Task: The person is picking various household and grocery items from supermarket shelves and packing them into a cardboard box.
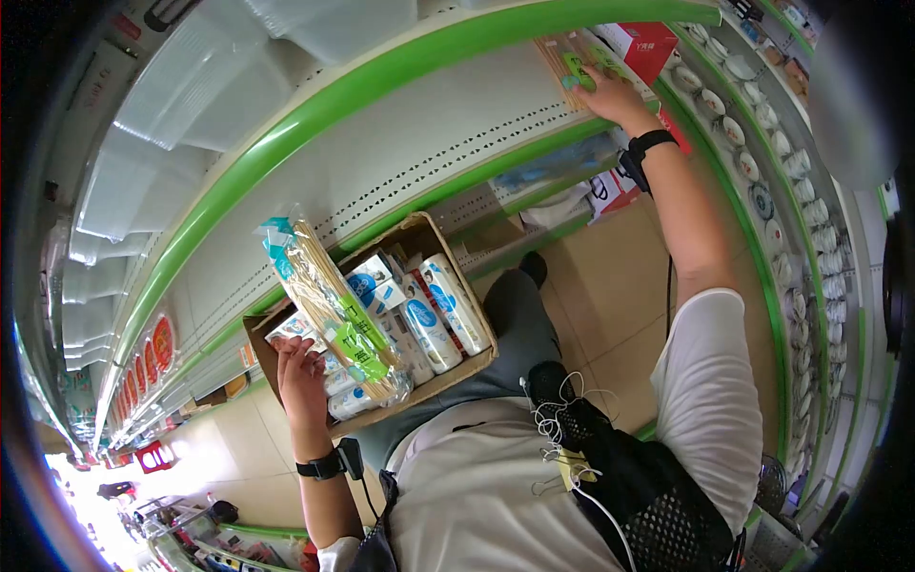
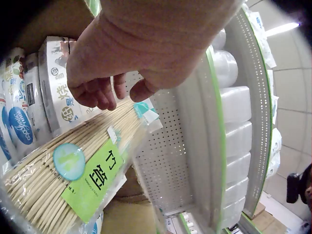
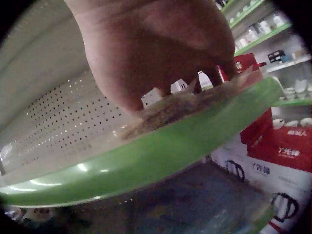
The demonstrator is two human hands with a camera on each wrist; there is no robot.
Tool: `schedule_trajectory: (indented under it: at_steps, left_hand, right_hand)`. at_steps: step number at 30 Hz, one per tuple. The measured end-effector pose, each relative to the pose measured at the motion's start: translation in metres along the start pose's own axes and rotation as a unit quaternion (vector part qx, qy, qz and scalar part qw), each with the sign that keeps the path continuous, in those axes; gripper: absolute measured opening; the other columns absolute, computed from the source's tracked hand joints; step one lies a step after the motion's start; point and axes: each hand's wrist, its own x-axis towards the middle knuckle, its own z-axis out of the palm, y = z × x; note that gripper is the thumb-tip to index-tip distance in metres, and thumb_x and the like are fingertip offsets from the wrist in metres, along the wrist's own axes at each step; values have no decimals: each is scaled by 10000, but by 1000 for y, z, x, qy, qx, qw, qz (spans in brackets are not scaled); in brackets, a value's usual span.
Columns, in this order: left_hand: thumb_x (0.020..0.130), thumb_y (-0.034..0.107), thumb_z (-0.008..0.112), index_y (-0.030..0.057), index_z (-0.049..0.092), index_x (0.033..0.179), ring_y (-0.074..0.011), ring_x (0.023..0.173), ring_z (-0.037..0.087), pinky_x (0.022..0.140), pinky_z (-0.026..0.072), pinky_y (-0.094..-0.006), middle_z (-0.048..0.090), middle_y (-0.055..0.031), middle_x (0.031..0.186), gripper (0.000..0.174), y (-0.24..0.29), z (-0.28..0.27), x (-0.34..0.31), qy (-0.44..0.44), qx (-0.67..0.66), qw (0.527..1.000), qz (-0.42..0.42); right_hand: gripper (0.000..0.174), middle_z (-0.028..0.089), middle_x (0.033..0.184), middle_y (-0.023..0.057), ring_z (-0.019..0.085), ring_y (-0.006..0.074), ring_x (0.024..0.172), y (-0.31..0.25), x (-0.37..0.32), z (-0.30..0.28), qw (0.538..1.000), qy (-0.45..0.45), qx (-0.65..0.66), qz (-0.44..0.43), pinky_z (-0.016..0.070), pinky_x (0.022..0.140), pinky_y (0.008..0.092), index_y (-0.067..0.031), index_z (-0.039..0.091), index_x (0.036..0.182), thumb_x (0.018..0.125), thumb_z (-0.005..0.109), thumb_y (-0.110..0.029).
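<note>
In the head view, the person's left grip (image 1: 300,367), at lower left of the frame, is closed round the lower end of a skewer packet (image 1: 329,305). The packet slants up toward the upper left, over an open cardboard box (image 1: 474,315) of white and blue packs. At the upper right, the right grip (image 1: 610,95) lies on a second skewer packet (image 1: 572,62), which rests on a green-edged shelf (image 1: 381,67) just beside a red box (image 1: 643,43).

In the left wrist view, the left grip (image 2: 122,63) fills the top of the frame. Its fingers (image 2: 97,95) and thumb curl at the upper end of the skewer packet (image 2: 73,170), which runs down to the lower left. The boxed packs stand at the left edge.

In the right wrist view, the right grip (image 3: 156,48) comes down from the top, fingertips touching the second skewer packet (image 3: 180,105) on the shelf (image 3: 146,151). I cannot tell whether it clasps the packet or only presses on it.
</note>
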Motion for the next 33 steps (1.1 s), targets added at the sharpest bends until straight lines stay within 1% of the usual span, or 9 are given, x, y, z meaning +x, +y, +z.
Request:
schedule_trajectory:
  at_steps: [8,16,19,21,22,24,28,31,33]
  left_hand:
    - [970,137,577,102,584,1189,-119,924,571,838,446,-286,640,-34,1125,222,4,7,2,14,-27,999,-30]
    - [941,101,513,81,587,1196,-89,971,528,883,421,-286,606,-15,1188,267,-18,-20,-4,40,24,999,-16]
    - [936,206,538,60,489,1400,-155,1140,509,991,391,-347,541,-65,1351,490,-19,-18,-5,35,117,991,-59]
    - [936,240,544,59,402,1491,-188,1198,518,1016,386,-366,540,-70,1375,600,-18,-4,17,-31,112,988,-97]
    - [939,245,545,61,374,1509,-197,1198,540,1009,395,-365,563,-59,1354,623,-23,-17,-1,-20,86,989,-115]
    - [944,229,546,61,354,1515,-218,1193,557,992,423,-373,566,-73,1345,625,-12,-8,-6,-45,96,983,-151]
    - [955,215,599,58,402,1467,-200,1103,611,936,497,-353,612,-84,1245,571,-2,4,-11,-76,77,981,-160]
    - [933,202,645,58,460,1406,-193,1091,613,903,504,-373,618,-88,1213,528,-6,10,-8,-116,94,974,-171]
    - [928,151,685,88,503,1332,-178,1021,633,860,528,-385,639,-66,1186,448,-12,10,-5,-120,132,970,-168]
  right_hand:
    - [760,253,1622,172,236,389,1490,41,13,-12,995,-63,38,-69,199,1224,460,-277,326,1560,928,434,-685]
    - [696,204,1647,119,219,346,1503,28,27,-3,992,-53,-70,-89,198,1233,454,-290,287,1572,976,332,-646]
    - [656,319,1595,165,359,363,1438,11,29,-6,989,-57,-60,-121,315,1179,471,-248,357,1543,972,436,-561]
    - [574,472,1482,203,504,380,1321,-1,8,-22,992,57,-20,-109,428,1080,485,-191,476,1459,937,582,-403]
    - [471,626,1285,197,641,361,1119,-40,-3,-21,951,219,92,-196,513,939,455,-129,567,1342,897,659,-253]
    - [371,678,1149,146,681,256,930,-107,-54,-38,905,105,342,-231,539,794,383,-87,595,1265,916,640,-203]
    - [260,684,986,40,613,88,770,-225,-211,-76,804,-194,462,-320,494,649,254,-53,610,1186,952,609,-163]
    - [380,671,1016,69,644,128,895,-272,-281,-55,760,-361,405,-358,530,772,283,-21,543,1289,974,640,-210]
    - [580,685,1100,102,650,152,914,-301,-313,-33,776,-423,355,-305,531,781,294,-6,436,1411,970,650,-317]
